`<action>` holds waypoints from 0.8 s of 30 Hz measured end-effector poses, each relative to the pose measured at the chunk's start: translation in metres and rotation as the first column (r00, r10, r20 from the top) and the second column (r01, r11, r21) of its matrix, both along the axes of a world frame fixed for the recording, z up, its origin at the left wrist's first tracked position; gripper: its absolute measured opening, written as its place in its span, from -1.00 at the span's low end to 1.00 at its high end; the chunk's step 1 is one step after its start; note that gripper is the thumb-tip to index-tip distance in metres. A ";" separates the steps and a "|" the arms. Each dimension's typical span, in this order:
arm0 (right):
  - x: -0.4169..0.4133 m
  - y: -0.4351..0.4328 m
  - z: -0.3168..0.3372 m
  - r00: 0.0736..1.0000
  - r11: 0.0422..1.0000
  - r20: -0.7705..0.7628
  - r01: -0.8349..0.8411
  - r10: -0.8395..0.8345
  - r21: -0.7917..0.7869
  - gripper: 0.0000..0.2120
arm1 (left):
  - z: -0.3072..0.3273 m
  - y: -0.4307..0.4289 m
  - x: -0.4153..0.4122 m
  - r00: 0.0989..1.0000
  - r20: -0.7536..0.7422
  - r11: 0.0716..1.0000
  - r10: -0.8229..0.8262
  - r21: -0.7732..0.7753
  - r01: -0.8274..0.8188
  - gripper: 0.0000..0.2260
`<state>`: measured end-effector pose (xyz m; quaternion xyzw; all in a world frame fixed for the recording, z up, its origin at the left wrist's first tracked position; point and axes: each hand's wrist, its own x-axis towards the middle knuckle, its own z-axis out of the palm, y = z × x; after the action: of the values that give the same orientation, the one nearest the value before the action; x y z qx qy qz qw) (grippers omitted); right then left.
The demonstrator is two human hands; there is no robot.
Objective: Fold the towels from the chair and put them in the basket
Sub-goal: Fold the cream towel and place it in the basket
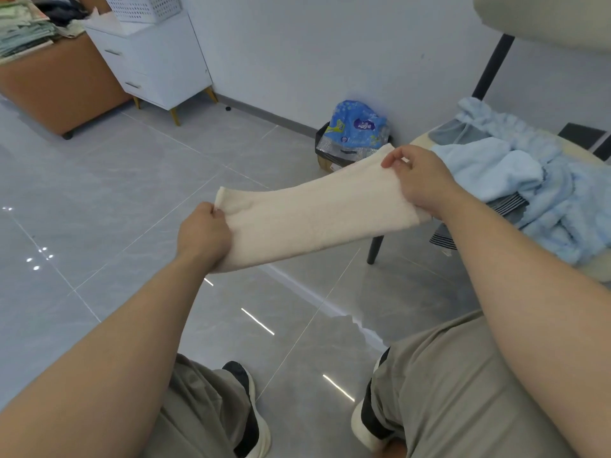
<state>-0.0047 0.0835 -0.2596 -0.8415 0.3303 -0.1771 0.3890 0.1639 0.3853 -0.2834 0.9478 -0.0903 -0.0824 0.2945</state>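
Note:
A cream towel (pixel 314 213), folded into a long strip, is stretched in the air between my two hands above the floor. My left hand (pixel 203 234) grips its left end and my right hand (pixel 420 180) grips its right end. On the chair (pixel 375 249) at the right lies a heap of light blue towels (pixel 529 186) with a grey one and a striped one among them. A white perforated basket (pixel 145 6) stands on the white cabinet at the top left.
The white cabinet (pixel 155 61) with drawers stands against the wall beside a brown bed base (pixel 56 87) piled with clothes. A blue plastic package (pixel 357 130) sits in a dark bin by the wall. Glossy grey floor tiles lie below; my legs and shoes show at the bottom.

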 end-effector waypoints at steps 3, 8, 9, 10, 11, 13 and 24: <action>0.000 0.000 -0.005 0.997 0.999 -0.080 -0.009 0.005 -0.043 -0.75 | -0.001 0.001 0.001 0.981 -0.191 0.998 0.043 -0.035 -0.051 -0.74; -0.002 0.000 -0.006 0.992 0.997 -0.123 -0.046 0.037 -0.069 -0.75 | 0.003 -0.003 -0.004 0.887 -0.458 0.945 0.060 -0.261 -0.199 -0.76; -0.002 -0.001 -0.004 0.993 0.996 -0.110 -0.042 0.033 -0.075 -0.74 | 0.006 -0.002 -0.003 0.879 -0.474 0.925 0.049 -0.312 -0.220 -0.75; -0.003 -0.002 -0.002 0.995 0.996 -0.095 -0.035 0.027 -0.080 -0.74 | 0.008 -0.001 -0.002 0.869 -0.493 0.901 0.031 -0.362 -0.237 -0.70; -0.003 -0.003 0.000 0.997 0.997 -0.079 -0.025 0.019 -0.078 -0.74 | 0.010 0.000 -0.001 0.856 -0.516 0.881 0.003 -0.403 -0.246 -0.63; -0.005 -0.005 0.003 0.999 0.998 -0.043 -0.003 0.000 -0.058 -0.74 | 0.016 0.001 -0.001 0.838 -0.542 0.850 -0.067 -0.471 -0.236 -0.56; -0.011 -0.004 0.002 1.000 1.000 -0.027 0.011 -0.011 -0.008 -0.78 | 0.028 -0.003 -0.006 0.919 -0.364 0.929 -0.150 -0.370 0.006 -0.56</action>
<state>-0.0156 0.0790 -0.2574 -0.8436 0.3394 -0.1691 0.3802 0.1583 0.3823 -0.2555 0.8379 -0.0824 -0.2612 0.4720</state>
